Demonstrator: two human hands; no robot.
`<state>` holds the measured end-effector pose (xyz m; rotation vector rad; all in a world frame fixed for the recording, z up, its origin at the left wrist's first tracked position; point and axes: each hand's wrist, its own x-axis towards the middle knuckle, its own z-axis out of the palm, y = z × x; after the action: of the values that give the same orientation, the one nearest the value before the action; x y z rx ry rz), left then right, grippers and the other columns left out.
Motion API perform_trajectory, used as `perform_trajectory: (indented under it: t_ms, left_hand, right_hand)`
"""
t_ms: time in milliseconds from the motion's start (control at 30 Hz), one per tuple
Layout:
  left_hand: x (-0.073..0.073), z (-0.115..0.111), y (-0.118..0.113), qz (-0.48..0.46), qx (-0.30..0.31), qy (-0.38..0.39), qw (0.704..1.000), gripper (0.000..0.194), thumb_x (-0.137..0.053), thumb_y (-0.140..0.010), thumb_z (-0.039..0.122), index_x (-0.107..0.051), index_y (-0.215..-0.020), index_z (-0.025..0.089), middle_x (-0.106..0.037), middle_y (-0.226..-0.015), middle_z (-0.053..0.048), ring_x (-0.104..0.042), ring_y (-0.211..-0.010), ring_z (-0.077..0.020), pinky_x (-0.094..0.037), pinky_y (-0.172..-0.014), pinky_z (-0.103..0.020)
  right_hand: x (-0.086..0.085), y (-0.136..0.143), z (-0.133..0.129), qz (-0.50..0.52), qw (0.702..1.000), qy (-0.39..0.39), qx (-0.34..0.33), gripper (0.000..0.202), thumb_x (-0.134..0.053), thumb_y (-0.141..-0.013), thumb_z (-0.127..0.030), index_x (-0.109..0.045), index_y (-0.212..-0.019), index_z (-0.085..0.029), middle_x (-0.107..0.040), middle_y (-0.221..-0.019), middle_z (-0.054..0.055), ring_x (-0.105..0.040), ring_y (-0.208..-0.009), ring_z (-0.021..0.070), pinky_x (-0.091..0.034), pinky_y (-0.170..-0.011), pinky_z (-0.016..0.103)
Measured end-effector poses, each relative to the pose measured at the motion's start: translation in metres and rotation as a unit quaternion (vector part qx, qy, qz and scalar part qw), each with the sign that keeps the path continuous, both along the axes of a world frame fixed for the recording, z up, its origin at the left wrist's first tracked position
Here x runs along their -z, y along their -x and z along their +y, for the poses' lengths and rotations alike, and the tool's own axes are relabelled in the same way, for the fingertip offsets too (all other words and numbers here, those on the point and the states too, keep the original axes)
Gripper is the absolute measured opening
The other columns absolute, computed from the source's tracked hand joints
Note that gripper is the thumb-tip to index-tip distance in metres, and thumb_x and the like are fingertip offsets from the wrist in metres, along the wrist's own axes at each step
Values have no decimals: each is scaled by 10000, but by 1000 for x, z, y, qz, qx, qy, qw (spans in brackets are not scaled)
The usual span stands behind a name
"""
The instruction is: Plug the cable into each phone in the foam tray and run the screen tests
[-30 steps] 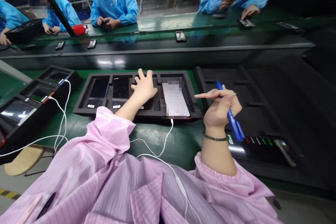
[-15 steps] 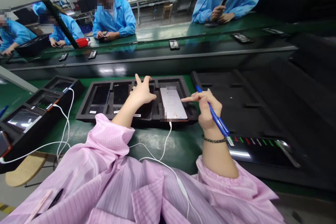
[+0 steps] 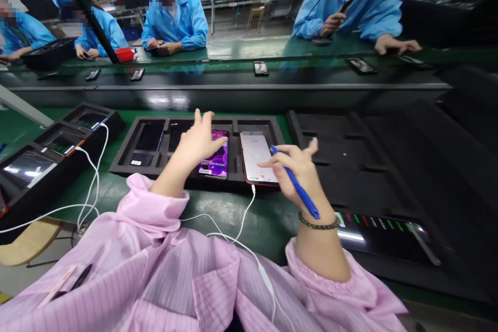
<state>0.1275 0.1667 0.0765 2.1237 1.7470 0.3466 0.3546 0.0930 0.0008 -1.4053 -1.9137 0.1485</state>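
Note:
A black foam tray [image 3: 116, 167] holds several phones in separate slots. My left hand [image 3: 196, 140], fingers spread and holding nothing, hovers over its middle slots, beside a phone with a lit purple screen [image 3: 220, 153]. To the right lies a phone with a white screen [image 3: 254, 153], a white cable [image 3: 249, 210] plugged into its lower end. My right hand [image 3: 298, 171] holds a blue pen [image 3: 299, 189], its index finger at the white screen. The dark phone [image 3: 150, 137] sits in the leftmost slot.
Left, another foam tray [image 3: 23, 210] holds phones with cables. At right is a large black tray [image 3: 330, 166] with a long phone [image 3: 385, 236] near its front edge. Beyond a ledge, phones [image 3: 261, 68] lie on a green line where people in blue work.
The phone by my left hand has gone from dark to a lit purple screen. My left hand has shifted left. My right hand has moved down onto the white-screen phone, and the pen has tilted.

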Motion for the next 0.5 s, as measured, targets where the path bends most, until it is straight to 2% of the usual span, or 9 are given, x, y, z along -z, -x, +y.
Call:
perform_trajectory:
  t_ms: [100, 167, 267, 367, 500]
  left_hand:
    - [-7, -8, 38, 11, -37, -42, 998, 565, -588, -944, 379, -390, -1440, 191, -521, -1484, -190, -555, -1329, -357, -451, -1083, -526]
    - [-4, -9, 53, 30, -71, -31, 996, 529, -561, -953, 362, -412, -1425, 174, -614, -1372, -183, -585, -1291, -351, -462, -1067, -509]
    - [9, -6, 54, 58, -83, 8, 995, 607, -585, -943, 415, -383, -1445, 139, -564, -1408, -231, -562, -1311, -369, -461, -1065, -494]
    - [23, 0, 38, 103, -120, 26, 987, 742, -629, -915, 458, -318, -1503, 129, -447, -1483, -286, -519, -1327, -435, -463, -1041, -533]
    - [27, 8, 25, 146, -164, 20, 975, 694, -605, -928, 371, -324, -1536, 189, -414, -1508, -250, -484, -1323, -464, -458, -1033, -565]
  right_hand:
    - [-3, -11, -6, 72, 995, -54, 36, 535, -314, -953, -574, -573, -618, -246, -680, -752, 57, -648, -1001, 313, -79, -1213, 669]
    - [-3, -12, -9, 112, 989, -82, 43, 556, -281, -960, -621, -511, -621, -246, -697, -714, 75, -660, -986, 336, -124, -1203, 674]
    - [0, -5, -9, 131, 985, -107, 37, 560, -276, -978, -638, -498, -643, -249, -714, -700, 86, -664, -995, 349, -115, -1207, 665]
    - [7, 0, -5, 138, 983, -115, 26, 571, -300, -988, -638, -527, -645, -241, -727, -716, 83, -655, -1011, 342, -94, -1205, 673]
    - [15, -2, 0, 158, 975, -154, 16, 576, -333, -998, -618, -577, -648, -231, -724, -705, 44, -659, -930, 299, -106, -1183, 698]
